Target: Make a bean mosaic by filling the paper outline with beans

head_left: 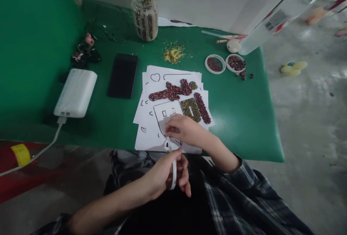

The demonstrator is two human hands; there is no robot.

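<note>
My left hand (162, 172), at the table's front edge, holds a narrow white roll of tape (174, 177), seen edge-on between thumb and fingers. A short pale strip (168, 143) runs from the roll toward my right hand (184, 128), whose fingertips are pinched at its far end over the paper. Beneath lies a stack of white sheets (146, 139) with black outline drawings. On the top sheet, dark red beans (170, 91) fill a long shape, green mung beans (187, 106) form a block with a gap, and small red beans (202, 108) make a bar. One outlined shape there is unfilled.
On the green table (238, 119) are a black phone (123, 76), a white power bank (76, 93) with cable, keys (85, 52), a glass jar (145, 18), spilled yellow grains (173, 53), bean-filled lids (215, 64) and a plastic bottle (282, 18).
</note>
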